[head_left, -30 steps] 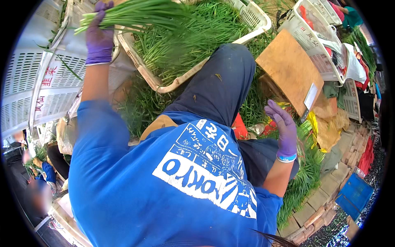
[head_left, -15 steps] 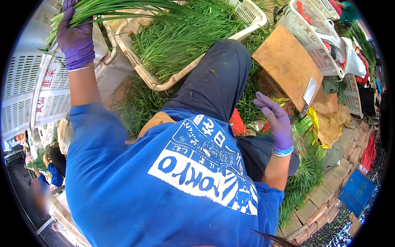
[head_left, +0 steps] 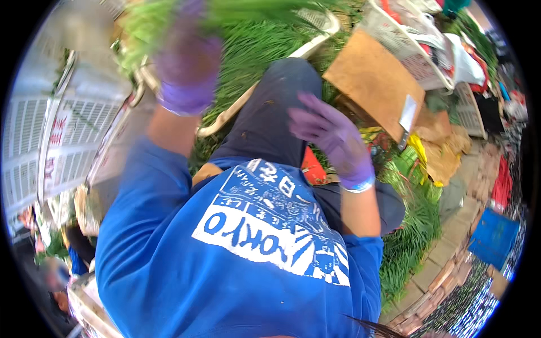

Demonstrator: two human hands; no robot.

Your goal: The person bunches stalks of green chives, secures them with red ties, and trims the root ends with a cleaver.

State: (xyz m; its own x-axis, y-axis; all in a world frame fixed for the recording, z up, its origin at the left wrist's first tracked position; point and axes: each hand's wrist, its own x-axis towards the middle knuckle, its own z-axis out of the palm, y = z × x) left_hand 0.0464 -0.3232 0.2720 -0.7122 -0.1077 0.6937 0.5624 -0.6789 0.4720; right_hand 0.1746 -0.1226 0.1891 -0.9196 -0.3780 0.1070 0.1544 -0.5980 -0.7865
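Smeared by motion, my left hand (head_left: 189,65) in a purple glove is closed around a bunch of chives (head_left: 145,31) at the top left. The bunch's leaves trail rightward over a white crate (head_left: 228,114) heaped with more chives (head_left: 256,56). My right hand (head_left: 333,135), gloved in purple too, is held above my lap near my bent knee. Its fingers are stretched out, slightly blurred, and hold nothing. A wooden board (head_left: 372,79) lies beyond it to the right, with a knife (head_left: 407,115) on the board's right edge.
Stacked white crates (head_left: 28,146) stand at the left. More chives (head_left: 414,242) lie by my right knee, beside a brick path (head_left: 434,259). A crate of bags (head_left: 400,39) is at the upper right, a blue plastic piece (head_left: 493,239) at the far right. Another person (head_left: 76,248) shows at lower left.
My left hand has swung to the right with the bunch of chives, toward the crate. My right hand has moved left toward my knee, its fingers still outstretched.
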